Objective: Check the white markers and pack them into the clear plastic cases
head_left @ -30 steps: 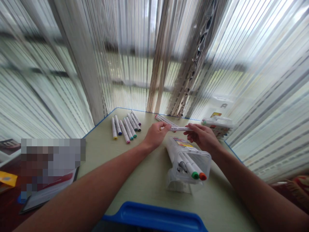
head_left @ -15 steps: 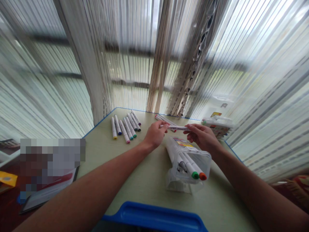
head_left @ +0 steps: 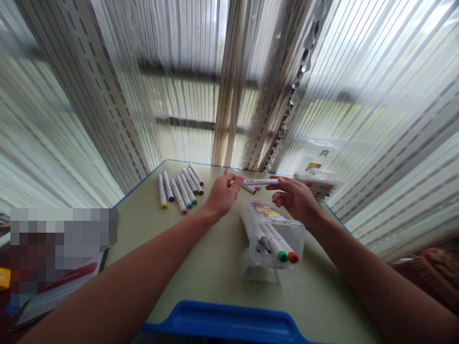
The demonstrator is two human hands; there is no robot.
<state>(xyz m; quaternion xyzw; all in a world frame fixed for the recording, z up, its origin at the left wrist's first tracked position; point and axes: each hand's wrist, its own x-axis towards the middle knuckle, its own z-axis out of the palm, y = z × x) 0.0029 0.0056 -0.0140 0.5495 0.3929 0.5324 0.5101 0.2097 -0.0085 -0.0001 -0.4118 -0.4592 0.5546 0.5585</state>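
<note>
My left hand [head_left: 223, 195] is closed in a pinch around the left end of a white marker [head_left: 260, 181], held level above the table. A bit of yellow shows beside those fingers. At the marker's other end is my right hand [head_left: 296, 198], its fingers spread; the fingertips lie right by the barrel, and whether they touch it I cannot tell. Below the hands, a clear plastic case [head_left: 247, 222] lies on its side with its mouth towards me. Inside it are a green-ended marker [head_left: 278, 246], an orange-ended marker [head_left: 287, 246] and grey-tipped ones.
Several white markers with coloured ends, among them a yellow-ended marker [head_left: 162, 191], lie in a row at left. More markers [head_left: 247, 186] lie behind my hands. A second clear case [head_left: 319, 179] stands at back right. A blue tray edge [head_left: 233, 313] borders the table [head_left: 201, 267] near me.
My right fingers have loosened from a pinch on the marker's right end and spread apart. My left hand keeps its hold. The whole view has shifted slightly.
</note>
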